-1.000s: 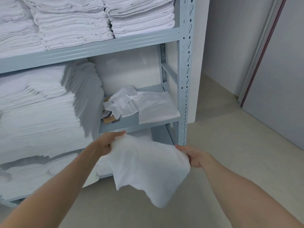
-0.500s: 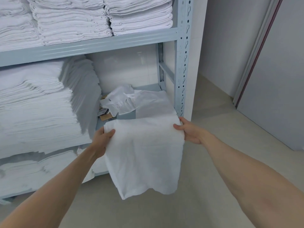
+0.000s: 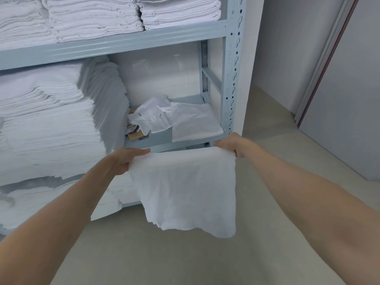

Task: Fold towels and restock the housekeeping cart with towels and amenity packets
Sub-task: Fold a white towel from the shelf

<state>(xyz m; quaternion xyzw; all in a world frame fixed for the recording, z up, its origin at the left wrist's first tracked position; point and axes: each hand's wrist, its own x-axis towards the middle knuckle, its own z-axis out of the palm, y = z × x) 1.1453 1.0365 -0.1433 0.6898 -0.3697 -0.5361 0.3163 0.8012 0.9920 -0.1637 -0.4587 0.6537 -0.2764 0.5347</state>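
A white terry towel (image 3: 185,188) hangs doubled in mid-air before the pale blue metal shelf rack (image 3: 232,79), its top edge gripped by the left hand (image 3: 125,161) and right hand (image 3: 232,144); folded white linen stacks (image 3: 51,124) fill the rack.

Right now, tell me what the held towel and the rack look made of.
Towel: soft white cloth, likely cotton terry; it hangs limp and creased from the left hand and right hand. Rack: painted metal, probably steel; pale blue-grey, smooth, with punched slots down the post.
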